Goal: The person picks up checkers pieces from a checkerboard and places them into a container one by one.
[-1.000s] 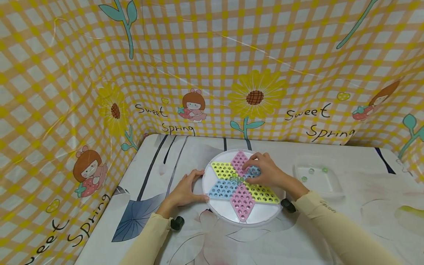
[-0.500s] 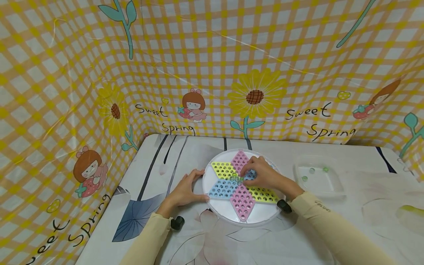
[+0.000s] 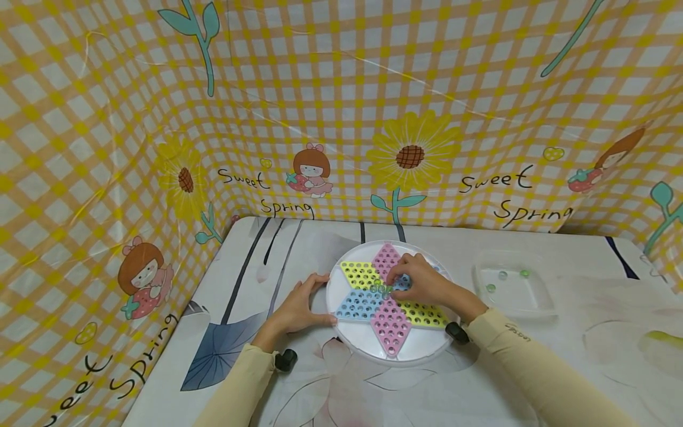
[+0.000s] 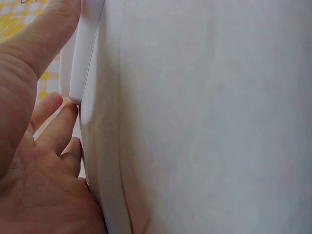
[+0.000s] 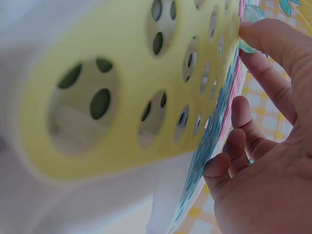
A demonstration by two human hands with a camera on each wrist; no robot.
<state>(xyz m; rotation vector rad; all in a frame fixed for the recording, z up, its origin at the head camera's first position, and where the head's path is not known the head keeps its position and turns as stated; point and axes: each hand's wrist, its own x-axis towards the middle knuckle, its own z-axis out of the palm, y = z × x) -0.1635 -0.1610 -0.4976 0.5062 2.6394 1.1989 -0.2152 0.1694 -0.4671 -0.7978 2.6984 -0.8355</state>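
A round white Chinese checkers board (image 3: 352,338) lies on the table, its star made of pink, yellow and blue sections with holes. My left hand (image 3: 301,305) rests against the board's left rim, thumb and fingers spread; in the left wrist view its fingertips touch the rim. Over the star's centre, my right hand (image 3: 424,283) pinches a clear green marble (image 5: 247,47) between thumb and index finger, the other fingers loosely bent. Several green marbles (image 3: 377,284) sit beside these fingertips near the centre. My right hand hides part of the blue section at the right.
A clear plastic tray (image 3: 533,308) with three marbles (image 3: 503,276) stands right of the board. A patterned cloth covers the table (image 3: 299,249). A yellow checked curtain (image 3: 341,89) rises behind and at the sides.
My right hand has shifted slightly left and down towards the board's centre, its fingertips drawing closer together, and has then stayed nearly still. The left hand and board have not moved.
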